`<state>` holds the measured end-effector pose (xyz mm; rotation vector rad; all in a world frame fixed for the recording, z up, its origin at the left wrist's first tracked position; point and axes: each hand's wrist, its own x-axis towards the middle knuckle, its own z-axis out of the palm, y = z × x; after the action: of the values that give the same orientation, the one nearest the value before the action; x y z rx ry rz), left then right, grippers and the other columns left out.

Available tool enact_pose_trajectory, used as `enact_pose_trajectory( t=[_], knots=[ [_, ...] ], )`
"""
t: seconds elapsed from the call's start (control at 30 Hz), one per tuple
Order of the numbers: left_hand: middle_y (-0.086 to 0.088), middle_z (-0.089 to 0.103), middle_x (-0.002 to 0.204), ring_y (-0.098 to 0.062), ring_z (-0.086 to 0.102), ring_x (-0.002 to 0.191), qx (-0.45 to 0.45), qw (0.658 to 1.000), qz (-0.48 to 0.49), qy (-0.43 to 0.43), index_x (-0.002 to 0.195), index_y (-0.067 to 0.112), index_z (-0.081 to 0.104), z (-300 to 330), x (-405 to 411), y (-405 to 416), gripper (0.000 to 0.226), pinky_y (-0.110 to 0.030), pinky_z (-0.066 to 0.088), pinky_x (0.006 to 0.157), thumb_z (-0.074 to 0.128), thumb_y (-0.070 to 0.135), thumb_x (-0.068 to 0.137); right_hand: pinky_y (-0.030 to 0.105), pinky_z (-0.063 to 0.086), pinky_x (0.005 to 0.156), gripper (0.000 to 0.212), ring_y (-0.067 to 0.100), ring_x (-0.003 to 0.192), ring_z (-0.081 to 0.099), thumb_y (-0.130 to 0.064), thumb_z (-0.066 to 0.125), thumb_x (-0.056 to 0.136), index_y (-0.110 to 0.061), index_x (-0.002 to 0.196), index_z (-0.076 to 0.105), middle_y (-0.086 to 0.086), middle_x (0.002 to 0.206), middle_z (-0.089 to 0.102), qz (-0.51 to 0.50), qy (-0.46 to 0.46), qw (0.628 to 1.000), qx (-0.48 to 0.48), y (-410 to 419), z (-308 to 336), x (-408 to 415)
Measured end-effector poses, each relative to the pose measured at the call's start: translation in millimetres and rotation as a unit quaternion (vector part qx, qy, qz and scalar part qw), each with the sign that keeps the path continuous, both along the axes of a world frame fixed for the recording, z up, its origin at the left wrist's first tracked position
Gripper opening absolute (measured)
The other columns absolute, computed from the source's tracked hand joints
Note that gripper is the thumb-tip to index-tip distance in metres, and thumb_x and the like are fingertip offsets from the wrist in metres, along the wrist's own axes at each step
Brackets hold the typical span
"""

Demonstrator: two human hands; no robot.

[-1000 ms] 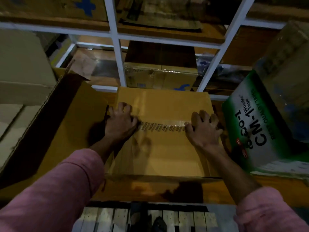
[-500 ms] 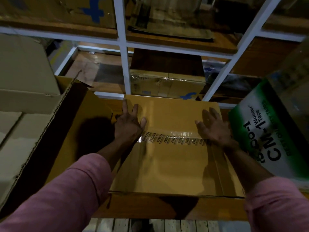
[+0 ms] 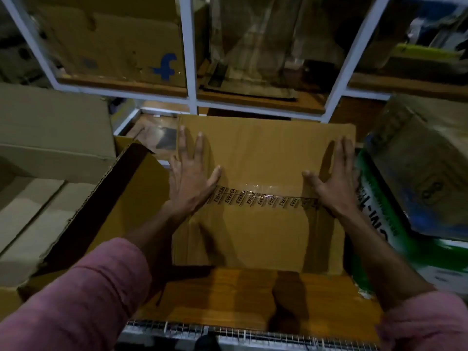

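Lying flat on the box (image 3: 266,153), the left hand (image 3: 190,183) has straight fingers spread apart. The right hand (image 3: 334,183) has straight fingers close together with the thumb out. Both press the top and hold nothing.

The box sits in the middle of a wooden shelf (image 3: 240,295), between an open box (image 3: 131,211) on the left and a green box (image 3: 374,219) on the right. It is smooth brown cardboard, shut with shiny tape (image 3: 263,198) that has dark letters, so its inside is hidden. The open box has a rough, torn edge and is dark inside.

Far behind, a white rack (image 3: 189,59) holds more cardboard boxes. One of them, the f box (image 3: 114,46), has a blue letter on it. The room is dim.
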<state>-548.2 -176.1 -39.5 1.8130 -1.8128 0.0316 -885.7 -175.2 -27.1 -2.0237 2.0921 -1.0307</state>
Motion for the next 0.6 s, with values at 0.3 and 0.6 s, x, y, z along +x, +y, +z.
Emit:
enact_pose_trajectory(
  t=[0.3, 0.6],
  knots=[
    [-0.011, -0.021, 0.169, -0.036, 0.003, 0.156, -0.104, 0.992, -0.063, 0.034, 0.164, 0.018, -0.005, 18, -13, 62, 0.101, -0.066, 0.023, 0.115, 0.062, 0.05, 0.094, 0.068, 0.023, 0.118, 0.116, 0.031, 0.156, -0.001, -0.044, 0.081, 0.082, -0.029, 0.163, 0.0, 0.003, 0.168, -0.013, -0.012, -0.018, 0.998, -0.066, 80, 3, -25],
    [-0.005, 0.022, 0.164, -0.039, 0.028, 0.145, -0.078, 0.994, -0.012, 0.079, 0.144, 0.02, 0.049, 66, -21, 84, 0.065, -0.063, 0.044, 0.104, 0.029, 0.065, 0.101, 0.057, 0.035, 0.107, 0.072, 0.037, 0.134, 0.04, -0.074, 0.026, 0.094, -0.029, 0.144, 0.05, 0.01, 0.149, 0.05, -0.026, 0.004, 1.0, -0.014, 107, 41, -46]
  ],
)
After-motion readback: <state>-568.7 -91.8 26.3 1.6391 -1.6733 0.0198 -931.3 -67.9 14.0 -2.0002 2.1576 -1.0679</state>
